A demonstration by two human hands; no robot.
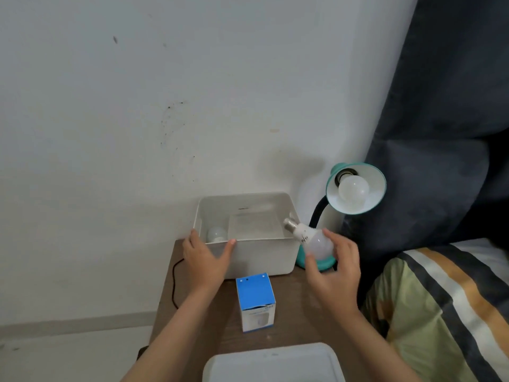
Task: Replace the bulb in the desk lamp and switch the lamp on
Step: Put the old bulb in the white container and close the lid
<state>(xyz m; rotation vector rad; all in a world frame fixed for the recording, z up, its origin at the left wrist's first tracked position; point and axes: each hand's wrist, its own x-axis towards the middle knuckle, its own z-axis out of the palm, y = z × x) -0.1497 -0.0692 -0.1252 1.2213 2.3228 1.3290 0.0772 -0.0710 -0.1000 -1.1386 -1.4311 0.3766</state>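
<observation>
A teal desk lamp (376,177) stands at the table's far right, its shade tilted toward me with a white bulb (353,191) screwed in and unlit. My right hand (334,274) holds a second white bulb (314,239) by its globe, metal base pointing up-left, just in front of the lamp's teal foot (322,264). My left hand (205,260) rests against the front left corner of a white plastic bin (256,255), thumb on its rim. Inside the bin lies a third bulb (216,234) beside a white box (254,226).
A blue and white bulb carton (255,300) stands upright on the brown table (297,315) between my arms. A white lid or tray (272,362) sits at the near edge. A black cord (174,282) hangs off the left side. Striped bedding (446,307) and dark fabric lie to the right.
</observation>
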